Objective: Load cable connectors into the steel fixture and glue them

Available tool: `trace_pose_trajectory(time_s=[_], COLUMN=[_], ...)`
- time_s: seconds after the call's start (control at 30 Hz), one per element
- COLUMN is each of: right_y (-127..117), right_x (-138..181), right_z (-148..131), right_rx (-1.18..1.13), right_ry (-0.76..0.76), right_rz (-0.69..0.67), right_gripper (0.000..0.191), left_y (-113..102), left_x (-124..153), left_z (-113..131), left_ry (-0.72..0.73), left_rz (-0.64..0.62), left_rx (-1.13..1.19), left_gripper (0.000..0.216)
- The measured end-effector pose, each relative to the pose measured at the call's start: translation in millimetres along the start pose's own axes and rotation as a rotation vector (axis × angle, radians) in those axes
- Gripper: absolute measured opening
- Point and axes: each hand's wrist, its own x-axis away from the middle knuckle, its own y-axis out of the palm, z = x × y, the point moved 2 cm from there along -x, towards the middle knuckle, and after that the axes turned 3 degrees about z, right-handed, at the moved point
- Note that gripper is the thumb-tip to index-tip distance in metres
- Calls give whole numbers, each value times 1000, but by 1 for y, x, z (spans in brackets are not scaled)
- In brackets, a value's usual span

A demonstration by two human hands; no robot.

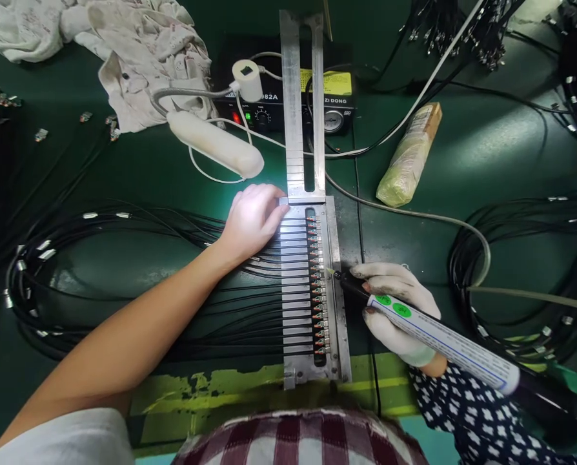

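Observation:
A metal cable fixture (295,316) lies in front of me, with its slotted upper plate (293,103) swung away from me. Several thin black cables (250,323) lie side by side across the fixture, their small metal connectors (316,307) lined up over the long slot. My bare left hand (253,216) is closed at the fixture's far left corner, with thumb and fingers on its edge. In my gloved right hand (399,307) is a black dispensing syringe (443,349) with a white label and green stickers. Its thin tip is at the connectors near the row's middle.
Behind the fixture stands a black control box (269,113) with lit buttons. A white lamp (215,145) shines by my left hand. Also around are crumpled cloths (148,51), a wrapped block (409,155), coiled cables (467,271) and a pale hose (414,213).

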Motion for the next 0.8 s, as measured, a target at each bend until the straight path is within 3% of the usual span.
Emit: trace_pose_trajectory(time_s=[0.3,0.8], right_y=[9,8], right_x=[4,2], right_z=[14,12], right_rx=[-7,-27], right_ry=[26,32], right_rz=[-56,-46], right_gripper=[20,20], left_y=[0,1], left_x=[0,1], left_z=[-1,-1], left_ry=[13,16], left_rz=[4,7], left_rx=[-2,-1], left_gripper=[20,20])
